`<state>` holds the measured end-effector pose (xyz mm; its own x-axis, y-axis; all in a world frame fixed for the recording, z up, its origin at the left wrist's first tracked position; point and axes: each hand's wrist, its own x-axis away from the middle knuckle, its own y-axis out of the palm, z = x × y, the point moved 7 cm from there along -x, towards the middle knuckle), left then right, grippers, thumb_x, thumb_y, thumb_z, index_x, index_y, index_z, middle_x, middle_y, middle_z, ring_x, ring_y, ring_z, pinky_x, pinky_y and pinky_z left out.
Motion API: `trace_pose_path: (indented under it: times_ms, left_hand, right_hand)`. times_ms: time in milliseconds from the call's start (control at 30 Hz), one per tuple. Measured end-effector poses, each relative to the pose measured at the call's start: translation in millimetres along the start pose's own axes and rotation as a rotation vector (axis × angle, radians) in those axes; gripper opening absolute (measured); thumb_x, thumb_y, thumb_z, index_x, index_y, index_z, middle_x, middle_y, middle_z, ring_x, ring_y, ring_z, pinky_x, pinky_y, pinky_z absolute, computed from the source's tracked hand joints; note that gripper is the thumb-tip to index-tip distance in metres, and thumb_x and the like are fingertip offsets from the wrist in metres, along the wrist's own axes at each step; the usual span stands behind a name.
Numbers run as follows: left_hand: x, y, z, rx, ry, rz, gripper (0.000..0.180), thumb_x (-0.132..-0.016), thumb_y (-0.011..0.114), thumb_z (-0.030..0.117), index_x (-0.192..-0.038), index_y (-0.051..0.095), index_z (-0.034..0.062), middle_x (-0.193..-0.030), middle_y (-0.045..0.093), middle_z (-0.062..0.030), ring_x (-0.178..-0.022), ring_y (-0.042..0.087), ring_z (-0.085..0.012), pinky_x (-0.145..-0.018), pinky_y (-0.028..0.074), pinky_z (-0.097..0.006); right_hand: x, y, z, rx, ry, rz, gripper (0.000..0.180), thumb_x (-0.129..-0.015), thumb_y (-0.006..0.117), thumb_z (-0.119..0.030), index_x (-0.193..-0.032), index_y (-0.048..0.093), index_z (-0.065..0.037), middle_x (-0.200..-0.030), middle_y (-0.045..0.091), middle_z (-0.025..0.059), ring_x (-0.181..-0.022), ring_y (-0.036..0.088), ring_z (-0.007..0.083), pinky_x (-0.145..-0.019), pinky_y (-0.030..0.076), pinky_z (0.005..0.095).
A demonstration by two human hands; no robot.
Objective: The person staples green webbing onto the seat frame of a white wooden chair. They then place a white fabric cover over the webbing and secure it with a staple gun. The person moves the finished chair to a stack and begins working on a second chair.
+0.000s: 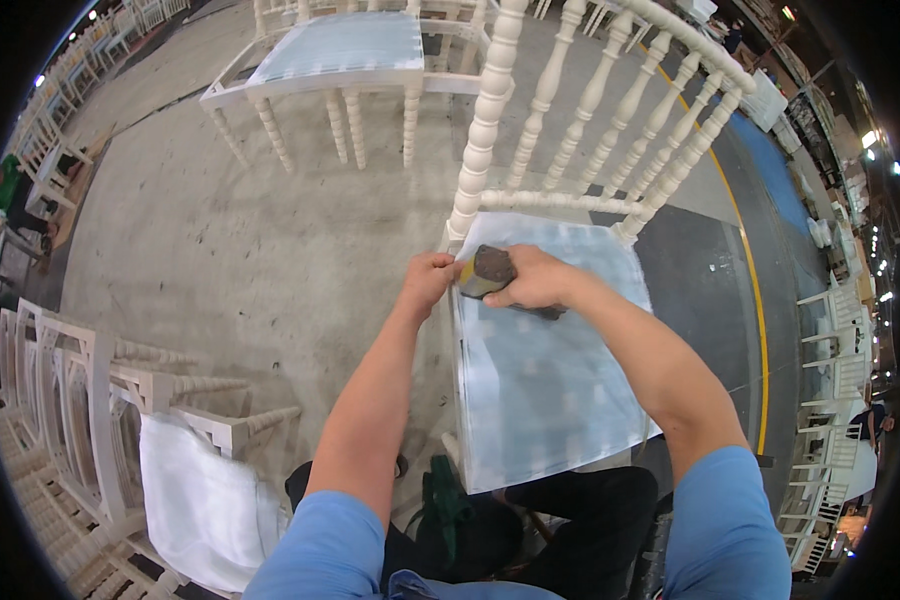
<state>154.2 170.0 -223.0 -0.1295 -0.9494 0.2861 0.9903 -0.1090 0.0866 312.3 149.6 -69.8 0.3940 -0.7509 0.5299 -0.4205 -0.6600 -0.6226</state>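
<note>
A cream chair [482, 150] with turned spindles in its back stands in front of me. Its seat is covered by a thin, pale blue-white sheet [560, 380]. My right hand [540, 277] is closed around a dark block-like tool [490, 266] with a rough brown face and a yellowish side, over the seat's far left part. Some dark part also shows beneath that hand. At the seat's left edge, near the back post, my left hand [429, 283] is closed in a pinch, its fingertips close to the tool. What those fingers hold is too small to make out.
Another cream chair [340, 75] with a similar seat stands beyond, far left. Stacked chairs [90, 400] and a white cloth [205, 500] are at the near left. More chairs [830, 440] line the right, past a yellow floor line [757, 320]. A person in green [10, 190] is far left.
</note>
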Motion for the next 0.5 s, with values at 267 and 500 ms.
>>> trace_pose_path:
  times_ms: [267,500]
  left_hand:
    - [46,-17,5,0.189,-0.016,0.254,0.059,-0.098,0.079,0.032,-0.145,0.062,0.0005,-0.125,0.073,-0.0140,-0.104,0.067,-0.0206,-0.090,0.054,-0.034]
    - [190,61,-60,-0.066,-0.206,0.268,0.084,-0.103,0.067,0.058,-0.157,0.045,-0.0024,-0.148,0.061,-0.0280,-0.133,0.063,-0.0377,-0.110,0.052,-0.049]
  right_hand:
    - [107,-8,19,-0.253,0.058,0.049,0.042,-0.087,0.089,-0.024,-0.119,0.071,-0.004,-0.084,0.072,0.0036,-0.064,0.062,0.0121,-0.059,0.052,0.0326]
    - [235,22,120,-0.508,0.217,0.051,0.038,-0.089,0.090,-0.020,-0.120,0.073,-0.004,-0.085,0.072,0.0036,-0.059,0.064,0.0137,-0.055,0.050,0.0336]
